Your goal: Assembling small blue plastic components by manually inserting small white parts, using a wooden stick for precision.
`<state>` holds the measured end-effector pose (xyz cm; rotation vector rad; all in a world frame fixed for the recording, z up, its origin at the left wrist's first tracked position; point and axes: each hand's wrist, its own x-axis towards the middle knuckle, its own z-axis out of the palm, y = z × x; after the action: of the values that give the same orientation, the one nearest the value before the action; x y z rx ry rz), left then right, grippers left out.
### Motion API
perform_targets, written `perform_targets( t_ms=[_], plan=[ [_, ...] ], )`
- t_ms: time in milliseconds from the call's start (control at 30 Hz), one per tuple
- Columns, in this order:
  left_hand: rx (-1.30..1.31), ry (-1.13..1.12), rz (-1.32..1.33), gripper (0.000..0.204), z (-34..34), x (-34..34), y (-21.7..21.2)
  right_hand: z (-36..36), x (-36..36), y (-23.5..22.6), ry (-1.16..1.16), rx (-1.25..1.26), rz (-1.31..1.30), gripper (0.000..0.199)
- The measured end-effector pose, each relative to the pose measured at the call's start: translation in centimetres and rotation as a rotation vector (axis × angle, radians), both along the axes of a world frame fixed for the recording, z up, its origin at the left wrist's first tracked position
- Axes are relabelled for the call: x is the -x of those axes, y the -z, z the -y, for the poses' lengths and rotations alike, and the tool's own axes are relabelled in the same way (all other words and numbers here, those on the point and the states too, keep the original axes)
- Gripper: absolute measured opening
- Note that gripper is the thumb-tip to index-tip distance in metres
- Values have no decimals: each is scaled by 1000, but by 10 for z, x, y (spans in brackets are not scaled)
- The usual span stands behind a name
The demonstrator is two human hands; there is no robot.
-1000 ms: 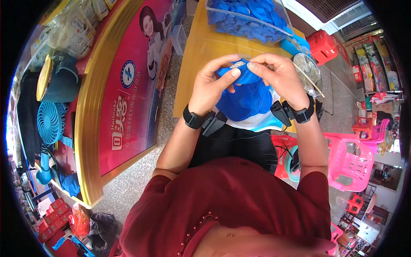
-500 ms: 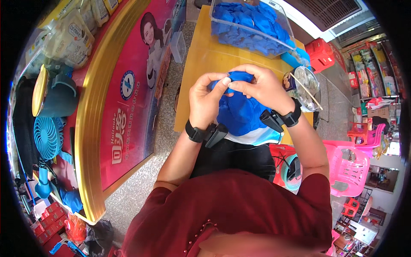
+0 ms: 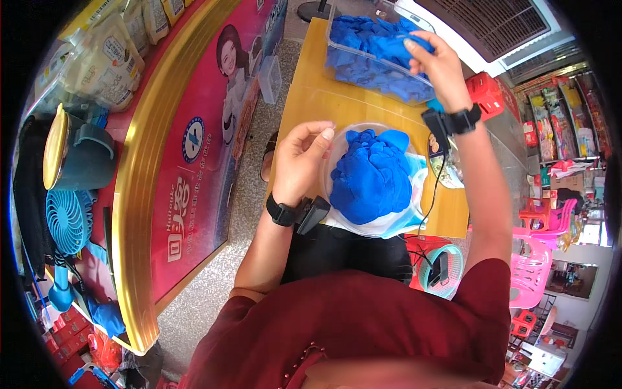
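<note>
A round clear bowl (image 3: 326,170) stands on the near part of the wooden table, heaped with thin blue fabric pieces (image 3: 370,175). At the bowl's left rim is my left hand (image 3: 301,159), its thumb and forefinger pinched together; whatever lies between the tips is too small to make out. My right hand (image 3: 442,65) is stretched out over the right side of a clear plastic bin (image 3: 376,76) full of similar blue pieces. A blue fabric piece (image 3: 422,45) shows between its thumb and fingers. Each wrist wears a black strap with a small device.
The yellow wooden table (image 3: 304,84) carries both containers. A white and light-blue cloth (image 3: 414,211) lies under the bowl. Right of it stands a tub (image 3: 453,170), partly behind my forearm. A green basket (image 3: 447,275) sits below the table edge, and a gold-edged counter (image 3: 139,194) runs along the left.
My hands have parted from a shared hold on a blue piece above the bowl. The right went far and right to the bin; the left moved slightly left, uncovering the heaped bowl.
</note>
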<state>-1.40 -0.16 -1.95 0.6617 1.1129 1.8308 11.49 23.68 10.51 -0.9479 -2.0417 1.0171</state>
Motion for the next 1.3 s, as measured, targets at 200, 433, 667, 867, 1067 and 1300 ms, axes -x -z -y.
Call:
perform_targets(
  t_ms=[200,433,667,867,1067,1300],
  plan=[
    [29,19,3,19,2,3,3,-72,22,5,-217,147,192,27],
    [58,5,3,17,0,3,5,-98,44,13,-507,195,243,15],
    [-261,-129,0,19,36,2,-49,-81,66,-5,-454,-520,774,5],
    [-738,-152,-339,21,70,-5,-122,-97,41,0,-543,-809,634,6],
    [-855,-232,-404,17,98,-27,-155,-65,35,10,-289,-907,593,14],
    [-874,-358,-364,19,132,-55,-154,-47,67,21,-380,-482,746,33]
  ],
)
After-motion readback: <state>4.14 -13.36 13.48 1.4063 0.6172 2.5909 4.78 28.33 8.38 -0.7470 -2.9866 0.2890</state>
